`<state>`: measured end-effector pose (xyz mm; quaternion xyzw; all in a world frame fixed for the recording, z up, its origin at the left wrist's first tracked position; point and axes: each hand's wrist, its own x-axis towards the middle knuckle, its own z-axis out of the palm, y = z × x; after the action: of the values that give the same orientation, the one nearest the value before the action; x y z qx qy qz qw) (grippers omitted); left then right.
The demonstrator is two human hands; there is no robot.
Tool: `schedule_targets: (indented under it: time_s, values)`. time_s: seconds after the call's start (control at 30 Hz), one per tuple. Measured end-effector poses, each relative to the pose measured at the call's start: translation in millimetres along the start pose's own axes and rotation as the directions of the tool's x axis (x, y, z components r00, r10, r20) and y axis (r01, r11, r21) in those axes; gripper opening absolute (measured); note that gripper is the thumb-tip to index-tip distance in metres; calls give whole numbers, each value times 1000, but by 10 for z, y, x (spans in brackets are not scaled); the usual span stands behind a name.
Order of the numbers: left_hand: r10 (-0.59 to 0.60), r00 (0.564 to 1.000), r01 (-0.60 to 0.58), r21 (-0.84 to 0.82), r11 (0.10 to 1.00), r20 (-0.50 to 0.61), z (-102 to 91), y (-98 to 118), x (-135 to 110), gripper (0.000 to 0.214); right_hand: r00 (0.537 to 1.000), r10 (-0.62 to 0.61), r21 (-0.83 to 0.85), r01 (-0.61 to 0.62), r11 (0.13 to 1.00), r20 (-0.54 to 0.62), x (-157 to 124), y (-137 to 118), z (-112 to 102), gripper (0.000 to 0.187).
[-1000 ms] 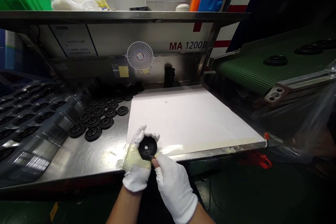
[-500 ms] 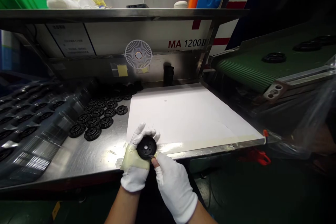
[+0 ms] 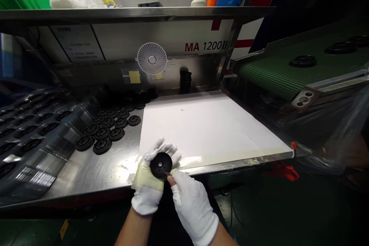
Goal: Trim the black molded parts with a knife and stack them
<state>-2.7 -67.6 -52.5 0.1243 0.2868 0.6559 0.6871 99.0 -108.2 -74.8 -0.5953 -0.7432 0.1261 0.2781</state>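
**Bench station, contents, largest first.**

Steel bench [image 3: 86, 173], running across the view. White paper sheet [image 3: 201, 130] on it, at 12 o'clock from the hands. Green conveyor belt [image 3: 276, 75] at 2 o'clock, carrying black discs. Clear plastic tray [image 3: 37, 138] at 9 o'clock, holding rows of black parts. Loose group of ribbed black rubber discs [image 3: 102, 146] at 10 o'clock, flat on the steel. White desk fan [image 3: 152, 59] at 12 o'clock, beyond the paper.

Left hand [image 3: 147, 194]: white glove, taped round the palm, fingers curled under and cradling the held disc [image 3: 160, 165] flat-face up, at the bench's front edge. Firm, steady support.

Right hand [image 3: 193, 211]: gloved, thumb and fingers closed in a tight pinch on a small blade [image 3: 166, 173], its tip at the disc's rim, a short, controlled reach. Blade shape too small to tell.
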Motion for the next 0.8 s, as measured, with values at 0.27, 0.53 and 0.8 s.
schedule_targets:
  time_s: [0.27,0.53,0.8]
  values:
    - [81,995,-79,-37,996,65,-8,-28,35,17,999,19,13,-18,1000,-36,-7,38,28,26]
    - [-13,998,12,23,1000,66,-32,36,-34,37,1000,14,26,-13,1000,-25,8,2,12,28]
    - [-8,1000,9,-98,995,18,30,39,36,13,1000,-6,61,5,998,24,-36,-5,16,27]
